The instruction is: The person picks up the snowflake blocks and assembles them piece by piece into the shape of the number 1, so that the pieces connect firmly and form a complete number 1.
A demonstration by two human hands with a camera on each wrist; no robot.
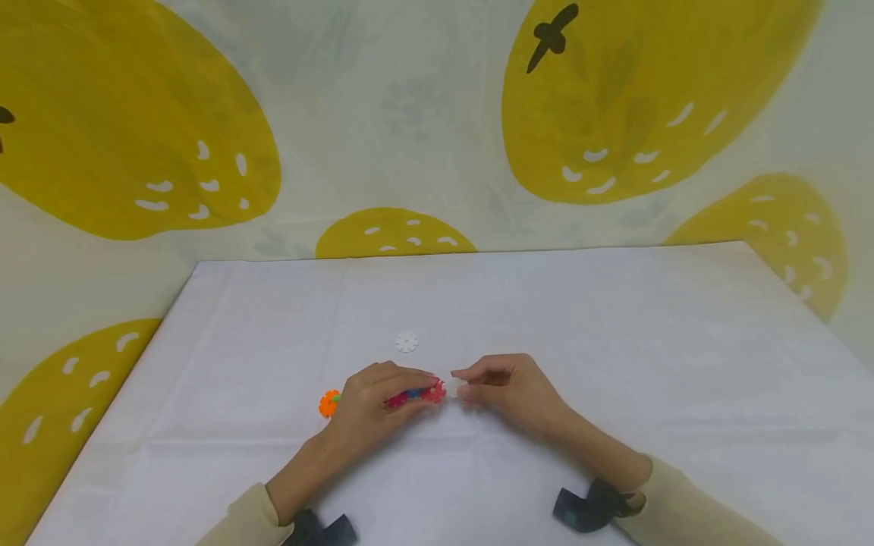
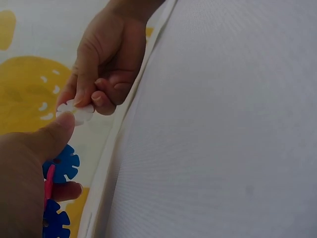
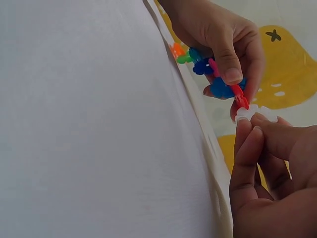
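My left hand (image 1: pixel 372 402) grips a chain of joined notched discs, with fingers and thumb along its sides. In the right wrist view the chain runs from an orange disc (image 3: pixel 177 49) through green, blue (image 3: pixel 202 67) and pink pieces to a red disc (image 3: pixel 240 96). My right hand (image 1: pixel 522 394) pinches a white notched disc (image 3: pixel 262 113) between thumb and fingers, at the red end of the chain. Whether the white and red discs interlock, I cannot tell. The orange disc (image 1: pixel 328 403) sticks out to the left of my left hand in the head view.
A loose white disc (image 1: pixel 407 342) lies on the white-covered table (image 1: pixel 580 318), beyond my hands. Behind the table hangs a pale cloth with large yellow shapes (image 1: pixel 655 114). Dark straps (image 1: pixel 590 506) are at both wrists.
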